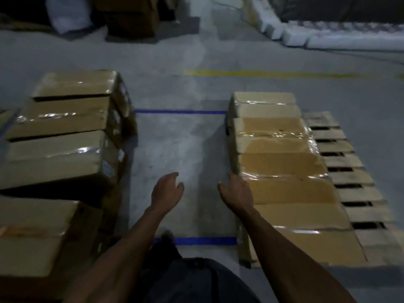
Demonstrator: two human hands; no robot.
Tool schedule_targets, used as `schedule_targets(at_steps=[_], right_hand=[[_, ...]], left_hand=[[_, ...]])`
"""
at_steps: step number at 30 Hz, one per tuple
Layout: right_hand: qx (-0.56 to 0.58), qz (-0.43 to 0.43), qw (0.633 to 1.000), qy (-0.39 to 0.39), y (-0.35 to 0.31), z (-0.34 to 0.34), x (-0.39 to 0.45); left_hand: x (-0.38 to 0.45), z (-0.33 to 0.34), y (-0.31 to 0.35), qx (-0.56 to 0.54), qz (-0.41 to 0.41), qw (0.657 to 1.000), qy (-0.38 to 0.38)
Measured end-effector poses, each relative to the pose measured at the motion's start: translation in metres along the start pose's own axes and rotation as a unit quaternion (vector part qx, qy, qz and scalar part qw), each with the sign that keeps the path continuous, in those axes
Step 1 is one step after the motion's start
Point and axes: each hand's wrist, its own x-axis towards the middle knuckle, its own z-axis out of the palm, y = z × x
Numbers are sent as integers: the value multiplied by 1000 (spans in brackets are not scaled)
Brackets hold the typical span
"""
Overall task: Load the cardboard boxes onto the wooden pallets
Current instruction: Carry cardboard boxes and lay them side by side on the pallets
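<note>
Under the boxes, the pallet lies half-hidden.

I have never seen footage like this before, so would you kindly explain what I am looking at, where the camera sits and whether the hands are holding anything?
There is no machine here. A person wears a wide-angle camera on the head, so this single picture looks forward and down at their own arms. The left hand hangs over the bare grey floor with relaxed fingers and holds nothing. The right hand is also open and sits at the near corner of a row of taped cardboard boxes; the blur hides whether it touches them. That row lies along the left side of a wooden pallet, whose slats show bare on the right. More boxes are stacked on the left. Blue tape lines mark the floor between.
</note>
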Motion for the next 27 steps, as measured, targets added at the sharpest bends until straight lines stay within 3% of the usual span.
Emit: schedule_targets(at_steps=[10, 20, 24, 27], right_hand=[[-41, -49, 996, -60, -164, 88, 114], [-97, -163, 973, -129, -295, 140, 249], [-127, -224, 949, -184, -340, 158, 318], [-166, -301, 910, -231, -375, 170, 363]], left_hand=[[110, -97, -124, -48, -99, 994, 18], [206, -155, -207, -55, -230, 970, 63], [240, -157, -222, -107, -321, 935, 103], [255, -159, -223, -139, -399, 891, 167]])
